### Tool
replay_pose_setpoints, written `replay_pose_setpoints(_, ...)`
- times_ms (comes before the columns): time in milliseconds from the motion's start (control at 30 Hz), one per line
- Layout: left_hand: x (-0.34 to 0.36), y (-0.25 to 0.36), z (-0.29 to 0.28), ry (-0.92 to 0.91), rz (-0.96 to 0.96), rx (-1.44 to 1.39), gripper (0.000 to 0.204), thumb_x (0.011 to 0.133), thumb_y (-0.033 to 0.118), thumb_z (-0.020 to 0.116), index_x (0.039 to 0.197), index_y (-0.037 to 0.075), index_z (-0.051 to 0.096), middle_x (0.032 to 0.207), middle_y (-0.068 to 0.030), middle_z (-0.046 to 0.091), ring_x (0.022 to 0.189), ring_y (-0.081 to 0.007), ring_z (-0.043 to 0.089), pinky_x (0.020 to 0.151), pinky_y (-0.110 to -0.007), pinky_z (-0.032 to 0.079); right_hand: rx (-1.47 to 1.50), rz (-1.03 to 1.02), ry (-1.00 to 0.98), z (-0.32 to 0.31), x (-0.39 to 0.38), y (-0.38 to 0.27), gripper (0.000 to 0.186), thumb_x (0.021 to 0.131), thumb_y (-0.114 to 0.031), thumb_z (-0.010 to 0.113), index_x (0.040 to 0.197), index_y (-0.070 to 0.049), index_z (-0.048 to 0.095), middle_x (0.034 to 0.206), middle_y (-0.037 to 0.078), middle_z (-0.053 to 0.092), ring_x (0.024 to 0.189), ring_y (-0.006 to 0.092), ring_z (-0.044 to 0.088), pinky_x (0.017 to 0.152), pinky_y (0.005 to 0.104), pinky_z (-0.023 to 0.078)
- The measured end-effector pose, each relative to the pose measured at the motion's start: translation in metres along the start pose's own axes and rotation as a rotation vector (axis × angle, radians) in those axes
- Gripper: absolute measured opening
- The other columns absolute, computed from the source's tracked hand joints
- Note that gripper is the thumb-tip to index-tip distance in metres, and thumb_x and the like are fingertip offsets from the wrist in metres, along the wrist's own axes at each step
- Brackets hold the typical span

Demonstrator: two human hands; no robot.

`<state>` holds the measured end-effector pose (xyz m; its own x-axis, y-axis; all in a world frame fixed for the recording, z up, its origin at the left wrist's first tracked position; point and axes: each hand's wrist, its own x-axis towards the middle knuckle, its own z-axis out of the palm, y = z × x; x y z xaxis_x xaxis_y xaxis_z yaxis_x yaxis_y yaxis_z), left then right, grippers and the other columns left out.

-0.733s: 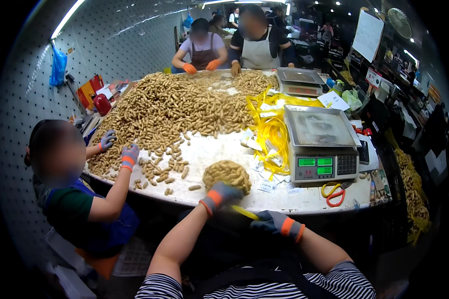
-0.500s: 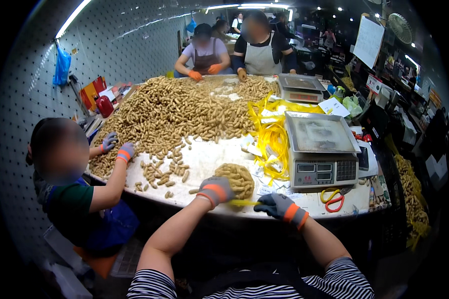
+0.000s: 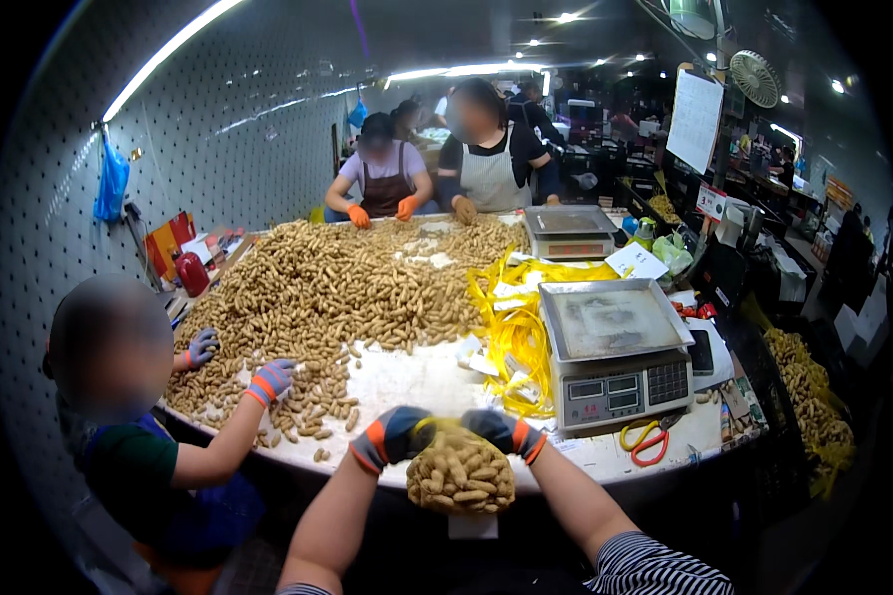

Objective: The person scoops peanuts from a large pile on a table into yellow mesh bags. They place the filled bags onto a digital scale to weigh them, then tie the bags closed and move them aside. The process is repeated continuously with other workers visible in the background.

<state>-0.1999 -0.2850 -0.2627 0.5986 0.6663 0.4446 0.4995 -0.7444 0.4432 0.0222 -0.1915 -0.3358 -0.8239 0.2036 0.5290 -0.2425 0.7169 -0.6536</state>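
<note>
A filled yellow mesh bag of peanuts (image 3: 461, 480) hangs off the near edge of the table, with a white tag below it. My left hand (image 3: 397, 434), in a grey glove with an orange cuff, is closed on the left of the bag's gathered top. On the other side of that top my right hand (image 3: 504, 432), gloved alike, grips it too. The fingertips of both hands are partly hidden. Just beyond them lies a bundle of flat yellow mesh bags (image 3: 524, 347) with white tags.
A big heap of loose peanuts (image 3: 318, 283) covers the left and middle of the table (image 3: 407, 377). To the right stand a scale (image 3: 615, 362), scissors (image 3: 649, 440) and a second scale (image 3: 569, 230). A gloved co-worker's hand (image 3: 272, 379) is at the left; two people work across the table.
The bag of peanuts has come up off the table toward me and hangs over its edge. My right hand has moved left, close to my left hand. The view has tilted up.
</note>
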Motion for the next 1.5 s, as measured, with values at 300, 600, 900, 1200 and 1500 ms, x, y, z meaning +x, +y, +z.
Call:
replay_pose_setpoints(300,-0.033,0.038,0.068,0.424,-0.390,0.505,0.040,0.070,0.027,0.061,0.106,0.012,0.057,0.107,-0.0091,0.058,0.098,-0.0265,0.055,0.081,-0.037,0.045,-0.148,0.152,0.356,0.099,0.022,-0.063,0.021,0.087,-0.015,0.053,0.106,-0.005,0.055,0.112,0.006,0.055,0.097,0.0173,0.054,0.086,0.0284,0.044)
replay_pose_setpoints(600,-0.054,-0.020,0.099,0.214,-0.791,-0.903,0.009,0.076,0.002,0.059,0.085,0.003,0.058,0.070,-0.0032,0.058,0.060,-0.0133,0.055,0.052,-0.028,0.046,0.887,0.557,0.206,0.110,-0.029,0.005,0.030,0.087,-0.027,0.053,0.110,-0.008,0.052,0.096,0.005,0.057,0.080,0.0117,0.055,0.064,0.0256,0.048)
replay_pose_setpoints(900,-0.044,0.001,0.114,0.383,-1.215,-1.448,0.008,0.082,0.013,0.058,0.089,0.009,0.060,0.072,-0.0022,0.059,0.058,-0.0145,0.055,0.048,-0.026,0.046,-0.255,0.527,0.054,0.066,-0.025,-0.078,0.040,0.084,-0.038,0.054,0.111,-0.009,0.053,0.099,0.018,0.060,0.088,0.0372,0.058,0.078,0.0415,0.045)
replay_pose_setpoints(1200,-0.053,-0.008,0.153,0.351,-0.888,-0.457,0.017,0.081,0.019,0.056,0.088,0.004,0.062,0.079,-0.0103,0.063,0.067,-0.0214,0.059,0.059,-0.033,0.047,-0.036,0.805,0.378,0.040,0.013,-0.129,0.050,0.080,-0.038,0.061,0.115,-0.003,0.050,0.090,0.016,0.063,0.080,0.0275,0.061,0.072,0.0368,0.047)
replay_pose_setpoints(1500,-0.044,0.018,0.140,0.252,-1.039,-0.047,0.022,0.077,0.024,0.055,0.082,0.006,0.067,0.082,-0.0189,0.063,0.081,-0.0347,0.061,0.070,-0.040,0.048,-0.336,0.900,0.089,0.074,0.010,-0.068,0.055,0.080,-0.033,0.057,0.127,-0.009,0.039,0.106,0.021,0.059,0.093,0.0368,0.058,0.080,0.0414,0.046)
